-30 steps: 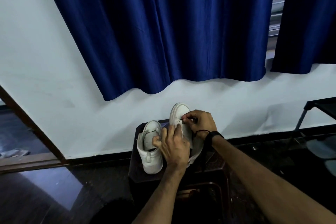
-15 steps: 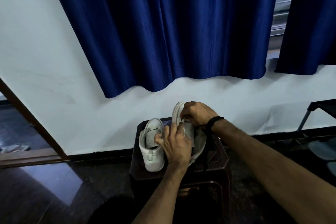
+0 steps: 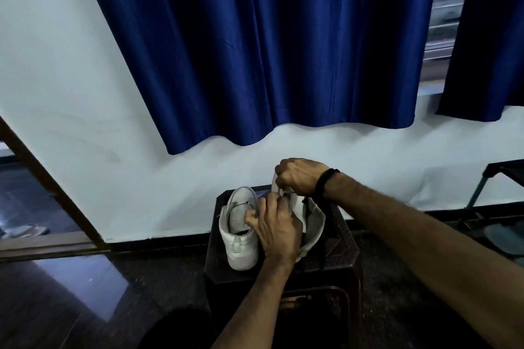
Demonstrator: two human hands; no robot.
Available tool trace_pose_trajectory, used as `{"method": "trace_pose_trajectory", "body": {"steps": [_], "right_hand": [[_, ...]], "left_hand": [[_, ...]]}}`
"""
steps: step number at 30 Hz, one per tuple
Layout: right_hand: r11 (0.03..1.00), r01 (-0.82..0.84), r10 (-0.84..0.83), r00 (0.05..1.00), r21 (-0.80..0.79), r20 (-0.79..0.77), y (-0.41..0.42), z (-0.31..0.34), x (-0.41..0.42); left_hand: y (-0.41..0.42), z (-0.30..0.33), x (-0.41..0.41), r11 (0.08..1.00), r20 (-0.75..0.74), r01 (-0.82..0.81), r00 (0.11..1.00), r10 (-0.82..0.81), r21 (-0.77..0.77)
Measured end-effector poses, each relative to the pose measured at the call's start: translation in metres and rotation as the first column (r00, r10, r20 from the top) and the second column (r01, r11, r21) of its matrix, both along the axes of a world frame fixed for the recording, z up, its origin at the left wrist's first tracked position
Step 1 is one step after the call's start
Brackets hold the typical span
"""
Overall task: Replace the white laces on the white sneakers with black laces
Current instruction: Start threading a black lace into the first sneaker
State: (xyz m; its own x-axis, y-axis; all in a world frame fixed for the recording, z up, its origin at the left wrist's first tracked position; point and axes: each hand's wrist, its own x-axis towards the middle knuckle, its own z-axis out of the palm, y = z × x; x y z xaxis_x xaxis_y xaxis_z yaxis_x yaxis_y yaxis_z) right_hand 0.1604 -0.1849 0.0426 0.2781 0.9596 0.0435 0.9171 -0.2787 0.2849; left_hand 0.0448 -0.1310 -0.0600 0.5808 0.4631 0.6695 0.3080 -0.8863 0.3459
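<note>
Lower centre of the frame: the left hand (image 3: 276, 228) grips the tilted right sneaker (image 3: 310, 214) to steady it on the dark stool (image 3: 344, 252), the right hand (image 3: 299, 176) pinches its white lace (image 3: 280, 191) near the toe, apparently to draw it out, the other sneaker (image 3: 239, 231) standing just beside.

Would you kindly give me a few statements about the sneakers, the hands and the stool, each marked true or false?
1. Both white sneakers stand on a dark stool. True.
2. The right hand lies flat on the floor. False: it is curled at the toe end of the tilted sneaker.
3. The left hand holds the tilted sneaker. True.
4. The curtain is red. False: it is dark blue.
</note>
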Motion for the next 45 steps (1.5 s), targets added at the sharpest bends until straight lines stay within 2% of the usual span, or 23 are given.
{"method": "trace_pose_trajectory", "body": {"steps": [2, 4, 6, 8, 13, 17, 19, 23, 25, 29, 36, 38, 40, 43, 45], "right_hand": [[0.985, 0.116, -0.088, 0.975, 0.131, -0.204, -0.003, -0.002, 0.008], [0.923, 0.274, -0.142, 0.896, 0.272, -0.421, -0.01, -0.004, 0.016], [0.859, 0.354, -0.117, 0.84, 0.37, -0.53, -0.017, -0.005, 0.019], [0.841, 0.357, -0.071, 0.818, 0.406, -0.571, -0.022, -0.005, 0.019], [0.859, 0.293, 0.014, 0.806, 0.42, -0.592, -0.018, -0.003, 0.016], [0.932, 0.207, -0.01, 0.834, 0.296, -0.552, -0.014, -0.002, 0.013], [0.947, 0.205, -0.039, 0.838, 0.248, -0.544, -0.014, -0.003, 0.013], [0.922, 0.267, -0.035, 0.781, 0.282, -0.624, -0.017, -0.006, 0.01], [0.918, 0.272, -0.035, 0.782, 0.29, -0.622, -0.017, -0.008, 0.008], [0.932, 0.25, -0.063, 0.826, 0.263, -0.56, -0.014, -0.007, 0.006], [0.991, 0.119, -0.091, 0.935, 0.061, -0.344, -0.003, 0.0, 0.001], [0.994, 0.097, -0.078, 0.949, 0.049, -0.307, -0.001, -0.002, -0.002], [0.986, 0.136, -0.091, 0.921, 0.095, -0.38, -0.002, -0.003, 0.001], [0.956, 0.229, -0.091, 0.823, 0.181, -0.56, -0.002, -0.003, 0.01], [0.935, 0.269, -0.072, 0.78, 0.23, -0.621, -0.003, -0.004, 0.014]], "left_hand": [[0.0, 0.0, -0.002, 1.0, 0.006, -0.001, 1.0, 0.002, -0.026], [0.001, 0.0, -0.003, 0.999, 0.005, 0.007, 1.0, -0.007, -0.05], [0.003, 0.0, -0.004, 0.998, 0.011, 0.022, 1.0, -0.021, -0.056], [0.004, 0.0, -0.004, 0.998, 0.027, 0.039, 0.999, -0.038, -0.045], [-0.001, 0.002, -0.003, 0.998, 0.064, 0.063, 0.996, -0.062, -0.002], [-0.004, 0.001, -0.002, 0.997, 0.064, 0.079, 0.995, -0.079, 0.005], [-0.005, 0.001, -0.003, 0.997, 0.064, 0.081, 0.995, -0.081, -0.006], [-0.004, 0.001, -0.003, 0.997, 0.056, 0.08, 0.995, -0.079, -0.013], [-0.005, 0.002, -0.003, 0.996, 0.06, 0.083, 0.995, -0.082, -0.025], [-0.005, 0.003, -0.003, 0.996, 0.048, 0.079, 0.996, -0.077, -0.041], [-0.005, 0.002, -0.001, 0.995, 0.067, 0.1, 0.993, -0.098, -0.018], [-0.004, 0.002, -0.001, 0.995, 0.075, 0.098, 0.993, -0.096, -0.022], [-0.002, 0.001, -0.001, 0.994, 0.058, 0.104, 0.993, -0.102, -0.035], [0.001, 0.0, 0.0, 0.991, 0.022, 0.109, 0.994, -0.107, -0.077], [0.005, -0.002, 0.001, 0.989, 0.04, 0.113, 0.993, -0.109, -0.096]]}}
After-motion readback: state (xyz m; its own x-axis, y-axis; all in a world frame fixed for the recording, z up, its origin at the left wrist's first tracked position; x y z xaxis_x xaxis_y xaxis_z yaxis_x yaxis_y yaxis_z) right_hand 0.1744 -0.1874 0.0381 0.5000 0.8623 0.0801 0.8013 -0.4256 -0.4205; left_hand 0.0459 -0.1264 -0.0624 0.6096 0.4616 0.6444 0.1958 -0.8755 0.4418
